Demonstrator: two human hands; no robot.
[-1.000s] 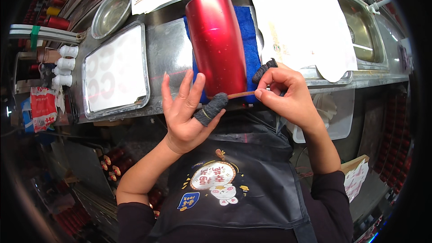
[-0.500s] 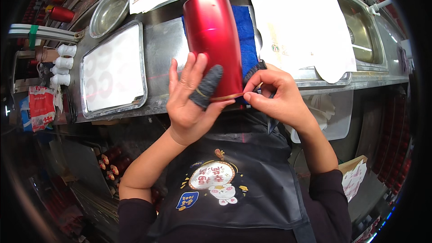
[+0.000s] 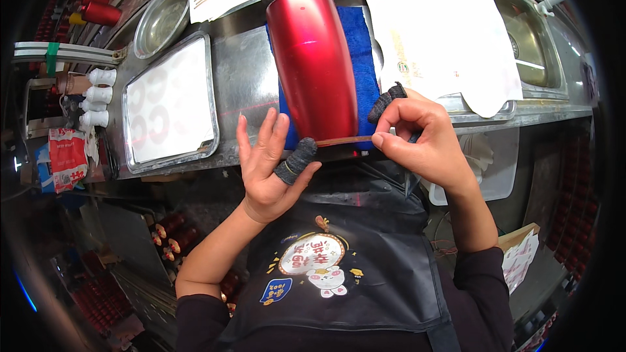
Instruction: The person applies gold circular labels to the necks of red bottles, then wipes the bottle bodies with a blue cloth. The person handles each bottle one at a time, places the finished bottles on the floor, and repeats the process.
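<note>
A glossy red bottle (image 3: 313,58) lies on a blue cloth (image 3: 366,58), its silvery threaded neck at the far end against a metal holder. At the near end, a thin brownish strip (image 3: 342,141) runs along the bottle's base edge. My right hand (image 3: 422,138) pinches the right end of that strip between thumb and forefinger. A dark knitted finger cover shows on another of its fingers. My left hand (image 3: 268,166) is open beside the base's left corner, fingers spread. Its forefinger, in a dark grey cover (image 3: 297,161), is at the strip's left end; whether it touches cannot be told.
To the left is a metal tray (image 3: 212,117) with a white sheet bearing faint ring shapes, and behind it a metal bowl (image 3: 163,19). White sheets (image 3: 443,32) cover the counter at right, before a sink (image 3: 531,45). Red bottles (image 3: 101,13) stand at far left.
My left hand has drawn back off the bottle toward me. My right hand has shifted right with the strip's end, and more of the strip shows between the hands.
</note>
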